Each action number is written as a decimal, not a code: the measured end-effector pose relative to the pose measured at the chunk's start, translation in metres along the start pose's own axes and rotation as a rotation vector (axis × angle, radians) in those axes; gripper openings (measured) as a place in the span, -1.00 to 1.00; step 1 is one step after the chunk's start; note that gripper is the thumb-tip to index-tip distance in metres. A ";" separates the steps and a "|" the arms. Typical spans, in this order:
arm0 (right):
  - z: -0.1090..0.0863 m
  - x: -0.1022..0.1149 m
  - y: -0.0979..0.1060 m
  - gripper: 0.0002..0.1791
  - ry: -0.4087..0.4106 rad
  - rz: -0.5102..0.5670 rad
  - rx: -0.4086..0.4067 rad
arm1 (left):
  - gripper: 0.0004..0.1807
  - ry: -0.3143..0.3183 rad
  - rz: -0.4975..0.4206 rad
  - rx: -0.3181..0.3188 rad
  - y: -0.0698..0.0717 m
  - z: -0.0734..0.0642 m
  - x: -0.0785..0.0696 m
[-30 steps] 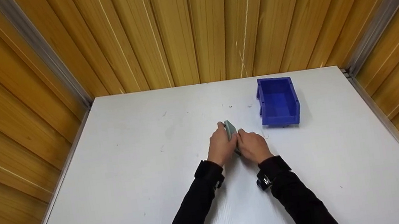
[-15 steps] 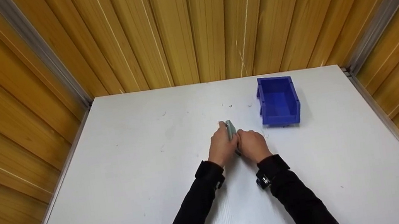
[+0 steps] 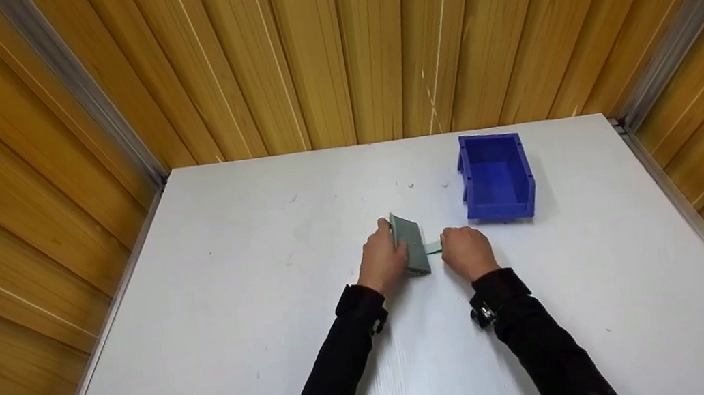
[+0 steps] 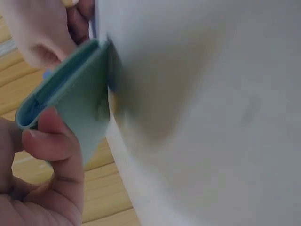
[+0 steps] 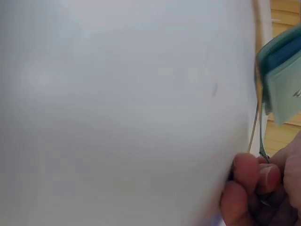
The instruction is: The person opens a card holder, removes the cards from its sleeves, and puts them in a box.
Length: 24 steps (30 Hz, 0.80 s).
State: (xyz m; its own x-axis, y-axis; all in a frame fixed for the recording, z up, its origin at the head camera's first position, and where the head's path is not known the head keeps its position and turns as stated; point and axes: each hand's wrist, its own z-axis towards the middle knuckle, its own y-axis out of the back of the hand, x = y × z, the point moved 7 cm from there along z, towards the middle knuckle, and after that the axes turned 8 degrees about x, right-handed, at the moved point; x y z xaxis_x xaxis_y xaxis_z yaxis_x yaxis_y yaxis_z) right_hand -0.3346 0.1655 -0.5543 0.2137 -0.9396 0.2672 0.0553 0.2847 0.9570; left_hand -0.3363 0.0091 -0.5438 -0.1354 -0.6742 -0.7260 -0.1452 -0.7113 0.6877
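Note:
A green folded wallet [image 3: 411, 247] stands tilted above the middle of the table, gripped along its left side by my left hand [image 3: 381, 259]. In the left wrist view, the thumb and fingers pinch the folded wallet [image 4: 82, 106], and a blue lining shows inside its edge. A pale green strap [image 3: 433, 247] reaches from the wallet's right side to my right hand [image 3: 468, 251]. The curled fingers of that hand pinch the strap's end, which they hide. Seen from the right wrist, the strap [image 5: 262, 134] runs taut between the wallet [image 5: 284, 87] and the fingertips.
A blue plastic bin [image 3: 497, 178] stands on the white table [image 3: 261, 238], behind and right of the right hand. Wood-patterned walls [image 3: 365, 44] enclose the table at the back and both sides.
My right hand has moved right, away from the wallet, with the strap now stretched between them. The left hand has shifted slightly left, and the wallet has turned to show more of its face.

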 end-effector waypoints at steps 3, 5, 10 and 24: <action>0.000 -0.002 -0.003 -0.71 0.022 -0.004 0.028 | -0.61 0.020 -0.003 0.013 0.002 -0.001 0.006; 0.000 -0.003 -0.004 -0.70 0.031 -0.004 0.031 | -0.58 0.015 0.007 0.017 0.003 -0.001 0.008; -0.003 -0.005 -0.002 -0.69 0.014 -0.011 0.000 | -0.45 0.048 0.061 0.020 0.004 -0.002 0.016; -0.008 -0.006 0.001 -0.73 -0.026 -0.009 -0.035 | -0.49 0.050 0.262 -0.038 0.004 -0.011 0.021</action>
State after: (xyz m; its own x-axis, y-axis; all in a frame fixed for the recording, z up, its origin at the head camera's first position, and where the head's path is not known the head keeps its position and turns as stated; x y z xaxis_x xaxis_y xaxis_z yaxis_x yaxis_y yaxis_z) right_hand -0.3282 0.1730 -0.5564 0.1874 -0.9468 0.2617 0.0914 0.2821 0.9550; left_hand -0.3288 -0.0098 -0.5559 -0.1149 -0.8447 -0.5228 -0.0742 -0.5175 0.8525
